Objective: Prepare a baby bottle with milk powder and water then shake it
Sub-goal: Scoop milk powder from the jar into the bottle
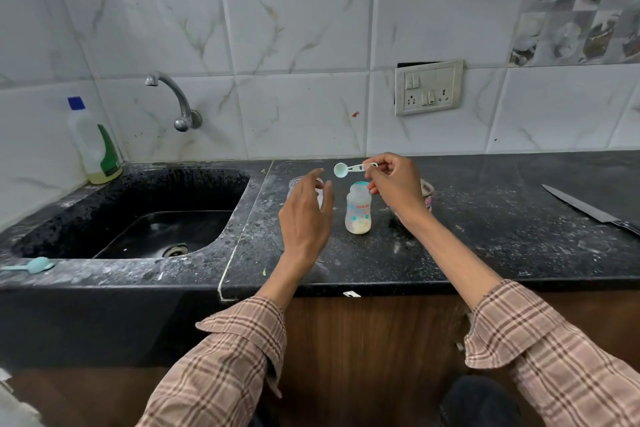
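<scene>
Blk counter (485, 218), plaid sleeves (221, 364).

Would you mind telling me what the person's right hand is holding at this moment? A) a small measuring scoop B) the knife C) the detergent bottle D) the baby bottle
A: the right hand pinches the handle of the small measuring scoop above and just behind the open baby bottle, which stands untouched on the counter; the knife lies far to the right.
</scene>
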